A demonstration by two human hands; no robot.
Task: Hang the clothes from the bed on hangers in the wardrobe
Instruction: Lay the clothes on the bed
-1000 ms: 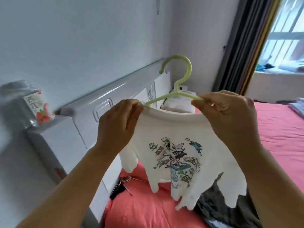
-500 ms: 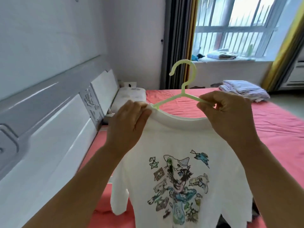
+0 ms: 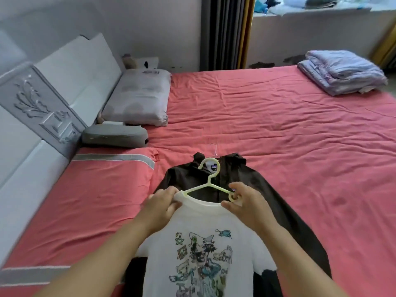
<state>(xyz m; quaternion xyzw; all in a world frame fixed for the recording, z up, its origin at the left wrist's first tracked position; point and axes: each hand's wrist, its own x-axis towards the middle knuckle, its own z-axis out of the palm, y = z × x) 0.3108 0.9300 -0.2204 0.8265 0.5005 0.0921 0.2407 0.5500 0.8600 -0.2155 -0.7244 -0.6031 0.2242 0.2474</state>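
A white T-shirt with a cartoon print hangs on a pale green hanger, held low over the bed. My left hand pinches the shirt's left shoulder at the hanger's end. My right hand grips the right shoulder and the hanger's looped right end. Under the shirt a dark brown jacket lies spread on the red bed sheet, with a thin wire hanger hook showing at its collar.
A red pillow lies at the left, with a grey cushion and a grey-white pillow behind it by the headboard. A folded lilac blanket sits at the far right corner. Dark curtains hang by the windowsill.
The view has swung from the wall and headboard down onto the bed. Both hands have brought the T-shirt on its hanger down over the brown jacket, keeping their hold.
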